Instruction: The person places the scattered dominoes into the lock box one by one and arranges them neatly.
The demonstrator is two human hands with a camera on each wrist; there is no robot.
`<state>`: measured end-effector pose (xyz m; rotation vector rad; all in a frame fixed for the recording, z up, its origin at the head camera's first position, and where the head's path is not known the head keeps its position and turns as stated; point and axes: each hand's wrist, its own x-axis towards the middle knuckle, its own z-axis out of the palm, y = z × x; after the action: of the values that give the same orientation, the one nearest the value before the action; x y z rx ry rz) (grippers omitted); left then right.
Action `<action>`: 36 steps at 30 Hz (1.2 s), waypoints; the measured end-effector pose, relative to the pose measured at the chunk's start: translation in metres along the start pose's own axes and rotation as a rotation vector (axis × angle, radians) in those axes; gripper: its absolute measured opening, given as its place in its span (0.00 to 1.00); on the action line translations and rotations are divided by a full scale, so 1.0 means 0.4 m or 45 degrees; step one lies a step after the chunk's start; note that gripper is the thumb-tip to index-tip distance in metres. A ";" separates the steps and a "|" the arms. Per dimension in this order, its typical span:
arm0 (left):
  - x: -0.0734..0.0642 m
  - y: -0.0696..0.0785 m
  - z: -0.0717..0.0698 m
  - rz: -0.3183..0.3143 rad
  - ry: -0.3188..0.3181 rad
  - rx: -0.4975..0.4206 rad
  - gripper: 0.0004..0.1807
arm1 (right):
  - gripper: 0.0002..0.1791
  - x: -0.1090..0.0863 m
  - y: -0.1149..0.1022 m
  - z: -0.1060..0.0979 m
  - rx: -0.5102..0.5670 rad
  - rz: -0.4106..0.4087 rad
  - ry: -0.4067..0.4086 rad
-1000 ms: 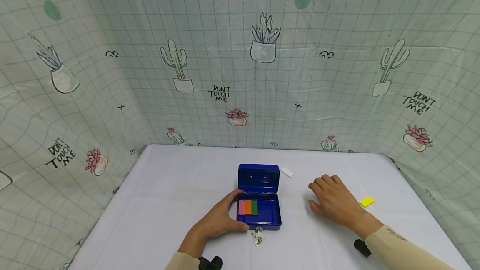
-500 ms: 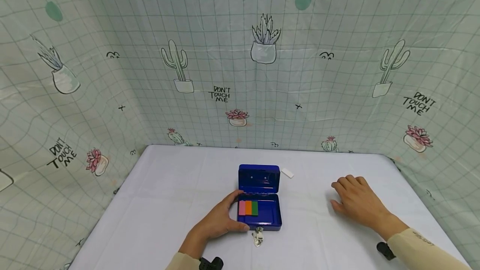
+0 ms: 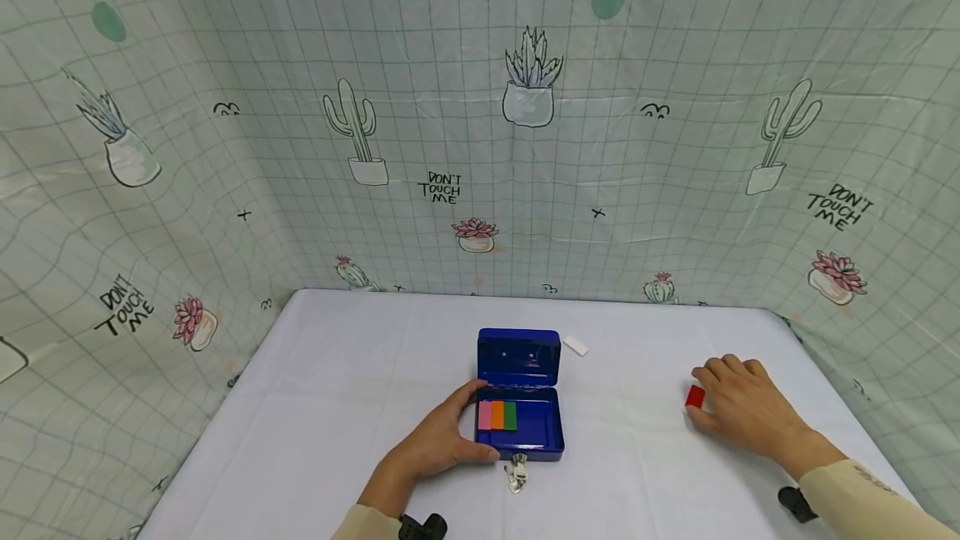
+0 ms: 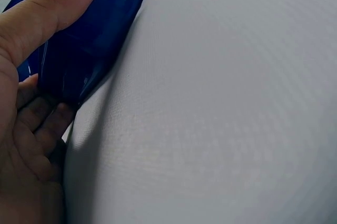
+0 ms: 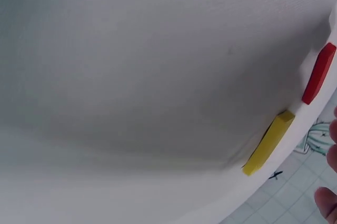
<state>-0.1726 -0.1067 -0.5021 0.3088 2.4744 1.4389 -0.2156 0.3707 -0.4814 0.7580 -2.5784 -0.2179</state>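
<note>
A small blue metal cash box [image 3: 540,432] stands with its lid [image 3: 517,357] raised; pink [image 3: 484,416], orange [image 3: 497,416] and green [image 3: 510,416] blocks lie side by side in its left part. My left hand [image 3: 435,440] grips the box's left side, thumb at the front edge and fingers toward the back. To the right, my right hand [image 3: 742,407] hovers palm down over the table, holding nothing. A red block [image 3: 694,397] shows by its thumb. In the right wrist view a yellow block [image 5: 268,142] lies near the red one; my hand hides it from the head view.
A white block [image 3: 575,346] lies behind the box's right side. From the box's front hangs a silver latch [image 3: 516,473]. The white-covered table [image 3: 360,357] ends at a hanging cloth [image 3: 420,48] printed with cacti.
My right hand has moved right across the table. It now covers the yellow block, and the red block has come into sight by the thumb. My left hand stays on the box.
</note>
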 end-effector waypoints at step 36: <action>-0.005 0.008 0.005 -0.048 0.005 0.022 0.59 | 0.20 -0.022 0.018 0.037 0.061 -0.024 0.049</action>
<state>-0.1698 -0.1042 -0.5001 0.2616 2.4834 1.4047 -0.2192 0.3821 -0.4960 0.7963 -2.5490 -0.1462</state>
